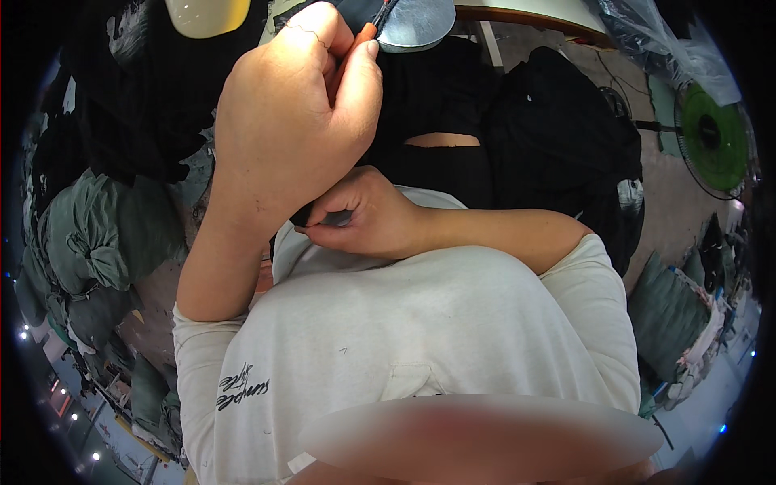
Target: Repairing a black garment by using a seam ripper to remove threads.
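Note:
My left hand (303, 113) is raised at the top, fingers closed in a pinch. Between thumb and forefinger it holds a small tool with an orange handle (366, 33) and a thin dark tip; its exact kind is not clear. A round shiny metal plate (420, 24) lies just beyond the fingertips. Nearer to my body, my right hand (368, 217) is closed too, thumb and fingers pinching the edge of a piece of black cloth (301, 215). My left wrist and forearm partly cover that cloth. Black trousers (436, 89) show beyond my right hand.
A pale yellow rounded object (208, 16) is at the upper left, over dark cloth (137, 105). Grey-green tied bundles (89, 234) stand at my left, and another bundle (667, 315) at my right. A green fan (711, 133) and clear plastic wrapping (671, 40) are at the upper right.

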Available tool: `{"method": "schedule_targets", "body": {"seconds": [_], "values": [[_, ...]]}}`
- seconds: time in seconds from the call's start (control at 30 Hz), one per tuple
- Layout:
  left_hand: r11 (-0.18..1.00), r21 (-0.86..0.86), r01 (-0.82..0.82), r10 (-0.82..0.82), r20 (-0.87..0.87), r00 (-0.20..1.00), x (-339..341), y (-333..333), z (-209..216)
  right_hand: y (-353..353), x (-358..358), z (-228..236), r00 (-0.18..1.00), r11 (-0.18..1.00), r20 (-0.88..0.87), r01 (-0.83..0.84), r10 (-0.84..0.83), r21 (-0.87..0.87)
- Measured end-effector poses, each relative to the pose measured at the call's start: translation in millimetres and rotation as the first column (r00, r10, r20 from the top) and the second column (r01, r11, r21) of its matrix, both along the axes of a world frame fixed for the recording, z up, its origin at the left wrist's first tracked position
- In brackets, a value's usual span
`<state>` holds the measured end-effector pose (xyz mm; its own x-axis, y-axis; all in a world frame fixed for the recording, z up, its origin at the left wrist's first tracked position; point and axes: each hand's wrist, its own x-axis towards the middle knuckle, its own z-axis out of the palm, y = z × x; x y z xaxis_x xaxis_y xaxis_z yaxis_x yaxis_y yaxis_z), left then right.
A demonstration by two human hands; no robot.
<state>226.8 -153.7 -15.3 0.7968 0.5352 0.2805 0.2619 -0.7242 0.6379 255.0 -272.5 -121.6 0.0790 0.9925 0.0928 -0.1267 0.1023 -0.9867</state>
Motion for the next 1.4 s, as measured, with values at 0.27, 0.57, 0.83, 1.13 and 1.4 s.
{"method": "schedule_targets", "body": {"seconds": [0.27, 0.57, 0.83, 1.13, 1.4], "values": [[1.000, -0.008, -0.024, 0.024, 0.003, 1.000, 6, -2, 0, 0, 1, 1, 1.000, 1.000, -0.005, -0.018, 0.018, -0.001], [0.998, 0.049, -0.043, 0.045, -0.037, 0.998, -3, -4, 0, 1, -3, -5, 0.997, 1.000, -0.083, -0.009, 0.008, -0.016], [0.998, 0.034, -0.060, 0.062, -0.064, 0.996, -6, -8, 3, 2, -5, -11, 0.998, 1.000, -0.069, 0.002, -0.001, 0.018], [0.995, 0.083, -0.054, 0.063, -0.112, 0.992, -6, -11, 3, 1, -3, -11, 0.997, 0.999, -0.079, 0.019, -0.016, 0.030], [0.987, 0.141, -0.077, 0.088, -0.077, 0.993, -2, -10, -1, 2, -6, -12, 0.998, 0.997, -0.058, 0.034, -0.030, 0.064]]}}
